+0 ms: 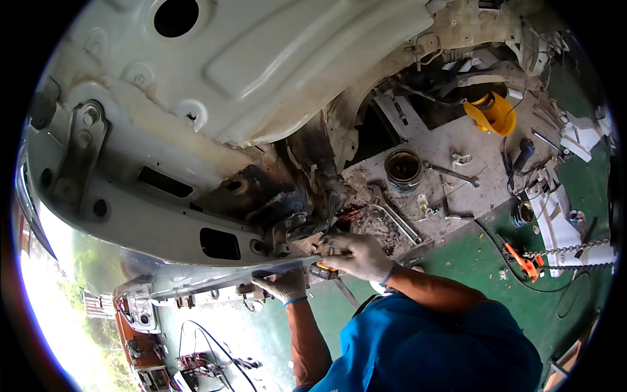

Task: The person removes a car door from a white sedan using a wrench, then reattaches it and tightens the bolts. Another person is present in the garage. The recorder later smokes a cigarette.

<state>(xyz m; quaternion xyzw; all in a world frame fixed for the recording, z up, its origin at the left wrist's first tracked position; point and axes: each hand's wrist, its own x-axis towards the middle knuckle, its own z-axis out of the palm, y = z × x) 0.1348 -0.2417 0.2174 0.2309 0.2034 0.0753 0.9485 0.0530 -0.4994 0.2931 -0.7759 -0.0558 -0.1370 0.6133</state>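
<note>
My left hand (284, 285), in a pale work glove, is at the lower edge of a long grey body panel (222, 273), its fingers closed on that edge. My right hand (362, 257), gloved too, is beside the panel's right end with its fingers bent together; what they hold, if anything, is too small to make out. Just under the right fingers shows a yellow and black object (323, 270), mostly hidden. Above both hands is the car's stripped body shell (274, 72), with a rusty, torn metal section (261, 186) next to the panel's end.
On the dusty grey platform (470, 140) lie a large wrench (398, 222), another wrench (454, 174), an open tin (403, 168) and a yellow container (491, 114). To the right, an orange-handled tool (522, 262), a chain (567, 249) and cables are on the green floor (457, 261).
</note>
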